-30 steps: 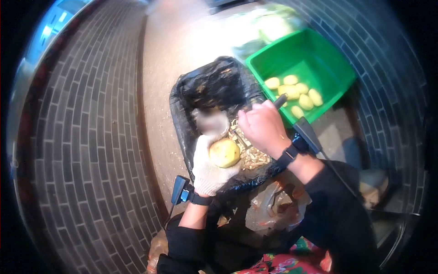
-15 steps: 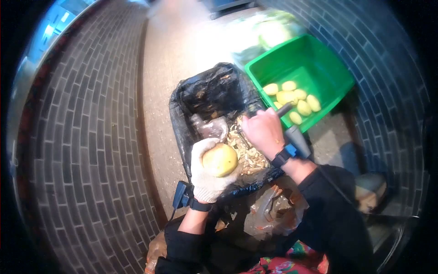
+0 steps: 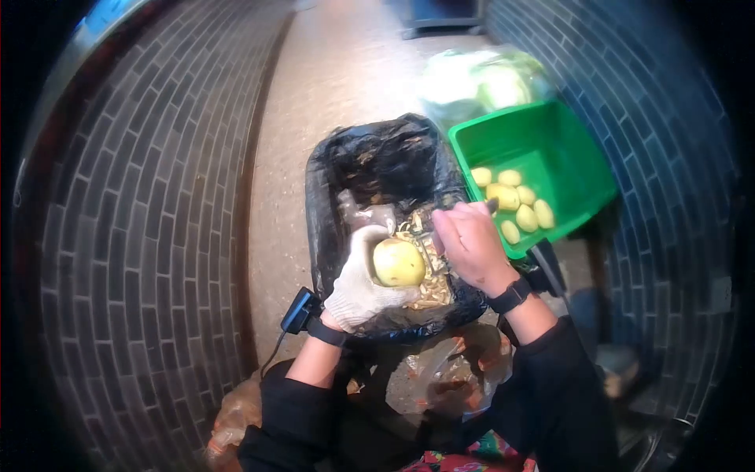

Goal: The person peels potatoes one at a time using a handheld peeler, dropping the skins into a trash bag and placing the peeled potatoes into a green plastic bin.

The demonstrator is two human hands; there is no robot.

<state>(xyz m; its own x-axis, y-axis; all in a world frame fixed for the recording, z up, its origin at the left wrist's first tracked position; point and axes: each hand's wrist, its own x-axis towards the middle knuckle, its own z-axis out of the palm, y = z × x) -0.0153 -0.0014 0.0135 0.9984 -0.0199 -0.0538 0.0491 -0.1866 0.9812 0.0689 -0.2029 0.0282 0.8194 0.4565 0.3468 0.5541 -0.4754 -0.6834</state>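
My left hand (image 3: 358,279), in a white knitted glove, is closed around a large peeled potato (image 3: 399,263). The potato is pale yellow with a few small dark spots. Bare and closed, my right hand (image 3: 476,245) grips a peeler (image 3: 493,205); its dark handle end sticks out of the fist and its thin blade end is hard to make out near the potato. Both hands are over a bin lined with a black bag (image 3: 326,204). Peelings (image 3: 431,293) lie in it, beside a crumpled clear plastic bag (image 3: 376,215).
Right of the bin stands a green tub (image 3: 578,169) with several peeled potatoes (image 3: 527,218) in it. Behind it lies cabbage in clear plastic (image 3: 487,79). Brick walls (image 3: 157,197) run along both sides. A crumpled plastic bag (image 3: 452,366) is near my lap.
The view has shifted, so the bin and tub appear lower and further right. My right hand with the peeler has come closer to the potato, which my left hand still holds.
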